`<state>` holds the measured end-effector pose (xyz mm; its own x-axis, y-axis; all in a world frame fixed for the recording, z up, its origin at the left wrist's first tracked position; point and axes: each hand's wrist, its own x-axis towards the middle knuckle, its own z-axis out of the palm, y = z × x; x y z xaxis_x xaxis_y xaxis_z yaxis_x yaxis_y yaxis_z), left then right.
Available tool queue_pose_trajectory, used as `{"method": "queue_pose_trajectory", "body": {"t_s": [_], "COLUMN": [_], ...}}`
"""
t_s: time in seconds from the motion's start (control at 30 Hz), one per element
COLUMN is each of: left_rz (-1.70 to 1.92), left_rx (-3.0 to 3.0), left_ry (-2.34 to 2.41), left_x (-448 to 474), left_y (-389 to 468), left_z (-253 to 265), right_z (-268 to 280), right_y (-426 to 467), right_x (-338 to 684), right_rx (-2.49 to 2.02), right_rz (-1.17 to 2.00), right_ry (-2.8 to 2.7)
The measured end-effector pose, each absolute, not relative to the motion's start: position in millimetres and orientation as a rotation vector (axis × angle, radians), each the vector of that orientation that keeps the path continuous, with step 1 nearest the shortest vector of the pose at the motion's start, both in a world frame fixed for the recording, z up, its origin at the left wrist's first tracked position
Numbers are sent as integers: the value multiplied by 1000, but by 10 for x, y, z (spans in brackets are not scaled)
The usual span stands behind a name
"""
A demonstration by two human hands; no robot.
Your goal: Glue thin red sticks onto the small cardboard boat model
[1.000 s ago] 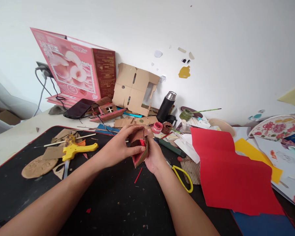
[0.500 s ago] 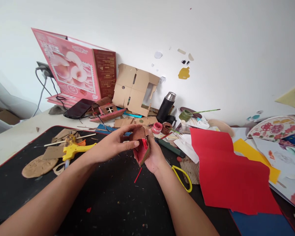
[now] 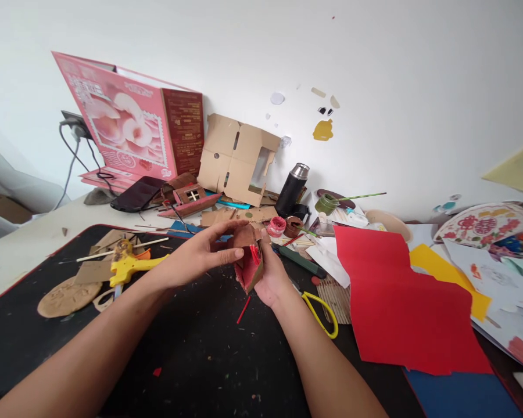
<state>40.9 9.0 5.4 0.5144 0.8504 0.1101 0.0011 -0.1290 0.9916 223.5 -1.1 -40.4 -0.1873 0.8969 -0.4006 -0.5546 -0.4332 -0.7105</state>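
Above the black mat, a small cardboard boat [image 3: 249, 271], painted brownish red, is tilted with its pointed end toward me. A brown curved cover spans its far part, and bright red strips show inside near its right wall. My left hand [image 3: 213, 249] is closed on the boat from the left, thumb on the near side and fingers over the top. From the right and below, my right hand [image 3: 272, 276] grips the boat's side; its fingers are partly hidden. On the mat just below lies a thin red stick [image 3: 243, 310].
A yellow glue gun [image 3: 128, 264] and cardboard scraps lie on the left. Yellow-handled scissors [image 3: 325, 316] sit beside my right forearm, near a red sheet [image 3: 405, 302]. Behind are another model boat [image 3: 192, 199], a black flask [image 3: 291, 191] and paint jars [image 3: 276, 226].
My view has shifted slightly, so the surroundings sit a little differently. Both hands keep almost the same hold on the boat.
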Motion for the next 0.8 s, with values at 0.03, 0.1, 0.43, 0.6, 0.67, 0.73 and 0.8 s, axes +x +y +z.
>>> {"method": "queue_pose_trajectory", "body": {"t_s": [0.03,0.1,0.43,0.6,0.67,0.73,0.8], "left_rz": [870,870,1063,1064,982,910,863], "left_rx": [1509,1474,1515,1709,1834,1956,2052], "left_ry": [745,714,884,989,1032,1074,1048], "left_x": [401,390,242,57,19,22,58], "left_y": [97,109,131,233,278,307,319], "left_z": [55,53,162,166,101,19,-54], "right_z": [-397,-387,-325,-198,-180,-186,-211], "right_y": [-11,-13,-59,3,36,63,77], "right_x": [2236,2233,2331,2503,2564,2602,2607], "right_rx": [-986,-970,-976,-1026,-998,-985,-994], "right_rz": [1807,1811,1660,1254,1146,1082,1054], "right_ry": [-509,-504,-915,-888,-870,-855,-858]}}
